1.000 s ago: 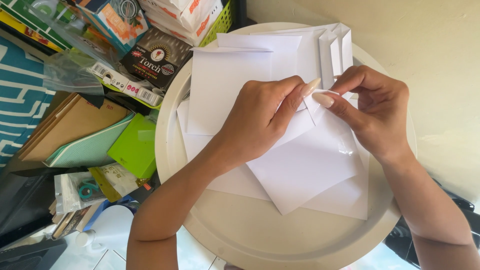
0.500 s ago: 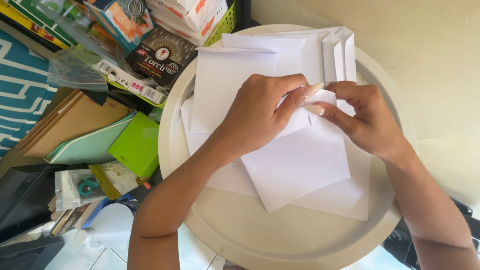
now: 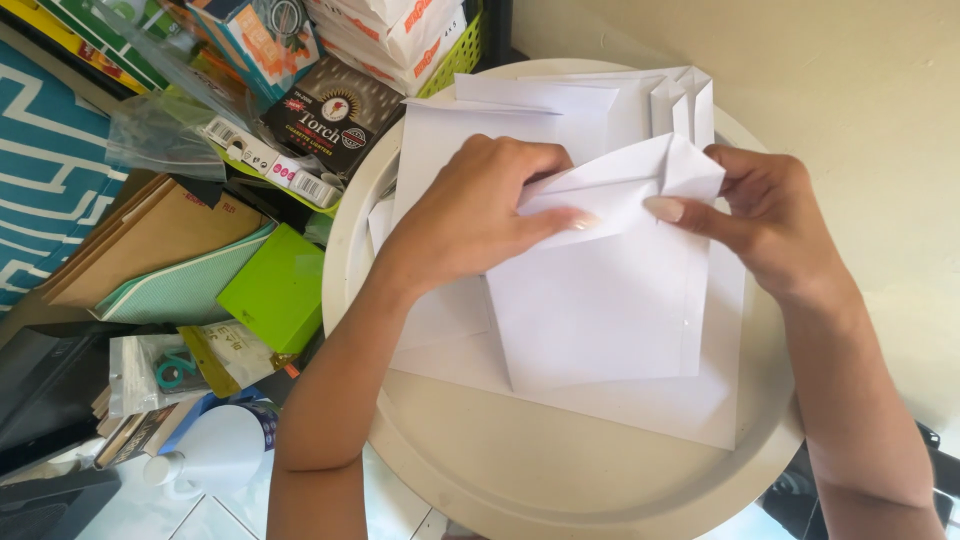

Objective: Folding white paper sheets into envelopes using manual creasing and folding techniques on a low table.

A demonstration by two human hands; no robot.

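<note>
Both grips are pinched shut on the white envelope (image 3: 600, 300): our left hand (image 3: 470, 215) presses the folded flap from its left end, our right hand (image 3: 765, 220) nips the flap's right corner. Its long axis runs toward us, lying on loose paper sheets (image 3: 690, 400) over a round cream tray (image 3: 560, 480); thin, smooth, crisp-creased paper.

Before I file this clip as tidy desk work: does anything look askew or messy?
The white envelope between the left hand and right hand lies tilted across the sheets beneath it on the round cream tray. Left of the tray, boxes, a green box and plastic bags sit in a jumbled heap. Nothing looks torn or spilled.
</note>
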